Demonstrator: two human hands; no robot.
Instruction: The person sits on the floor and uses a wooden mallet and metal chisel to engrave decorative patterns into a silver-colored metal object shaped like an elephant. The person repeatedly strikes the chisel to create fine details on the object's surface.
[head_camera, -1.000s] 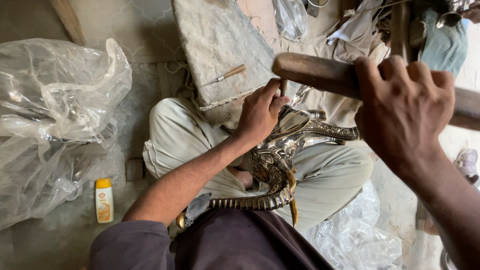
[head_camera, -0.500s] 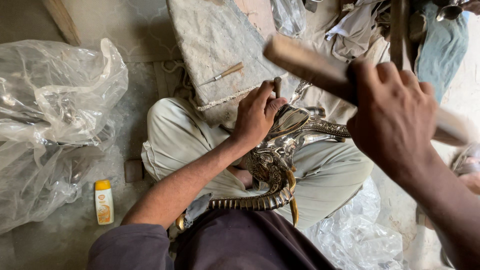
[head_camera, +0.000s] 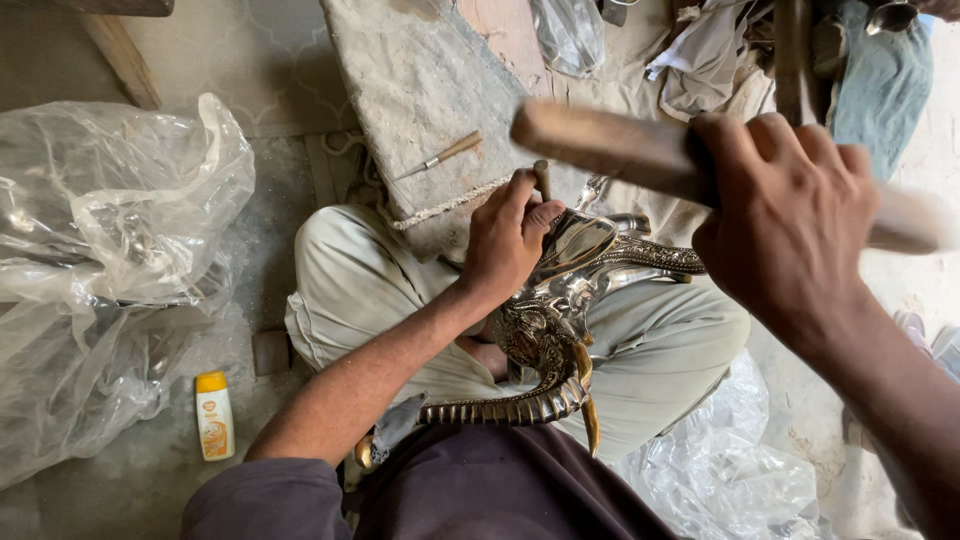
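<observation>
Metalwork, a carved silver and brass piece (head_camera: 545, 330), lies across our lap between our knees, its curved ribbed end reaching toward our waist. Our left hand (head_camera: 505, 245) is clenched around a thin chisel (head_camera: 541, 178), holding it upright with its tip on the piece's smooth rounded part. Our right hand (head_camera: 790, 215) grips a wooden mallet (head_camera: 600, 145) tightly, raised just above the chisel and blurred. Room is tight: a stone slab (head_camera: 425, 90) sits right past our knees, with a small wooden-handled tool (head_camera: 440, 157) lying on it. Crumpled clear plastic bags (head_camera: 110, 260) fill the floor to our left, and more plastic (head_camera: 730, 470) lies at our right. A small yellow bottle with an orange cap (head_camera: 214, 414) lies on the floor near our left elbow.
</observation>
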